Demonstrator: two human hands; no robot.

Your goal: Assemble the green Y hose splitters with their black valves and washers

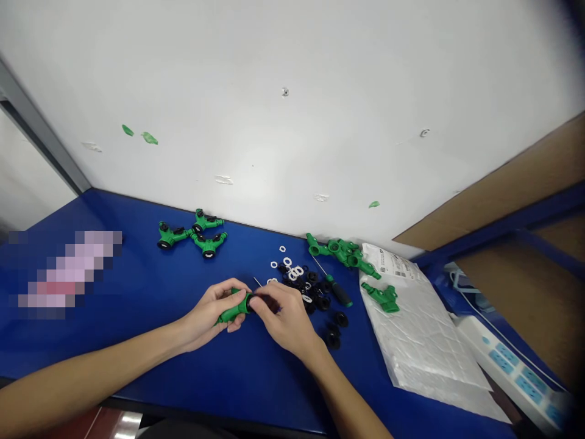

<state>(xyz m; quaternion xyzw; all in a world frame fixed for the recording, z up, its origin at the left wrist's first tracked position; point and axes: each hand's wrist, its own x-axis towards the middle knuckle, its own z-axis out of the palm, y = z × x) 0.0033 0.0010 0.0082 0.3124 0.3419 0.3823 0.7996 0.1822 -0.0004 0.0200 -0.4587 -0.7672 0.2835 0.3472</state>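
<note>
The left hand is closed around a green fitting, its thumb along the upper side and its fingers curled beneath. The fitting is held over the front part of the blue table. The right hand pinches the black ring at the fitting's right end. A thin metal shaft projects just beside the right fingers; whether that hand also grips it cannot be determined.

A white padded bag lies flat at the right side of the table. Its contents are not visible. One loose fitting rests on top of it, near its left edge. A pile of fittings lies at the bag's upper left corner; open sockets are visible on several.

Between the right hand and the bag are white washers, black caps and a green-handled screwdriver. Three fittings with black levers stand grouped at rear left. A power strip adjoins the bag's right side.
</note>
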